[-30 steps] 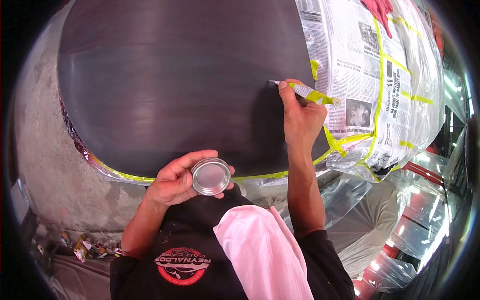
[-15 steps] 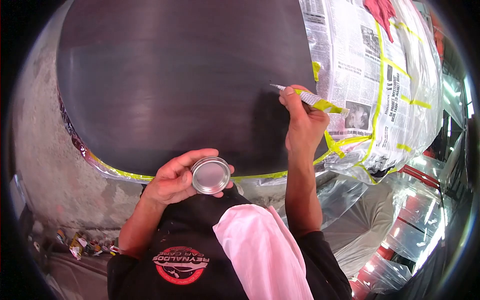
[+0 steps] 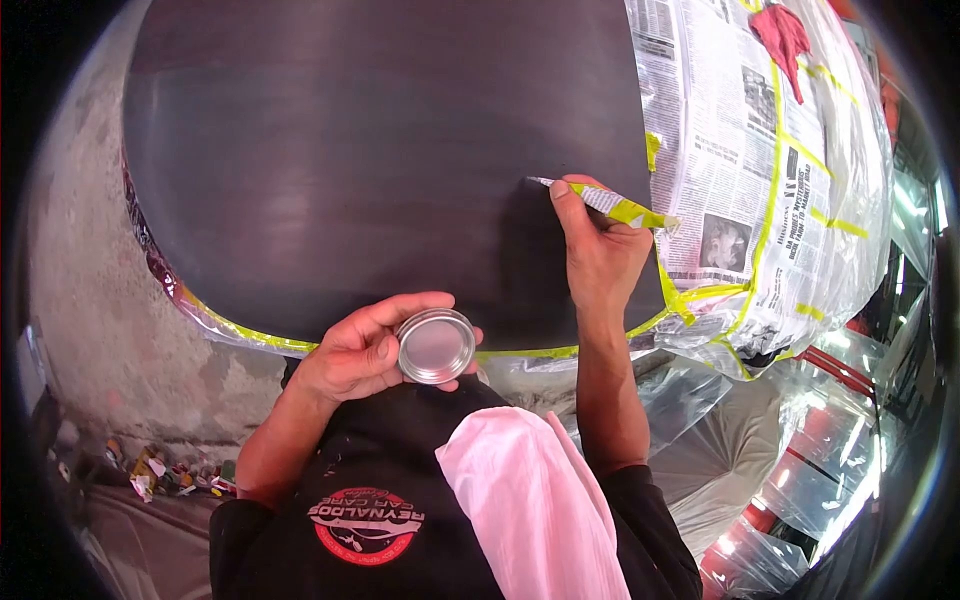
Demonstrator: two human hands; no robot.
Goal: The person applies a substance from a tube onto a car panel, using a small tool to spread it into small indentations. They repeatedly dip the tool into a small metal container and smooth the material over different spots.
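Note:
My left hand (image 3: 350,350) is closed round a small round clear jar or lid (image 3: 437,347), held at its rim. Its open side faces up, and what it contains, if anything, is hard to make out. In my right hand (image 3: 610,255) is a slim pointed tool (image 3: 610,203), wrapped in newsprint and yellow tape and gripped like a pen. Its thin tip is at the dark matte car panel (image 3: 350,180); whether it touches cannot be told. The tool's blunt end sticks out to the right, past my knuckles.
Newspaper sheets (image 3: 690,150) and yellow tape (image 3: 779,150) cover the car beside the panel, with a red cloth (image 3: 782,45) on them. A pink cloth (image 3: 525,490) hangs over my dark shirt. Litter (image 3: 175,470) lies at left; plastic sheeting (image 3: 690,410) hangs at right.
The tool's tip has shifted slightly left and down over the panel with my right hand. The left hand and clear jar or lid appear slightly further right and up. The whole view has shifted a little.

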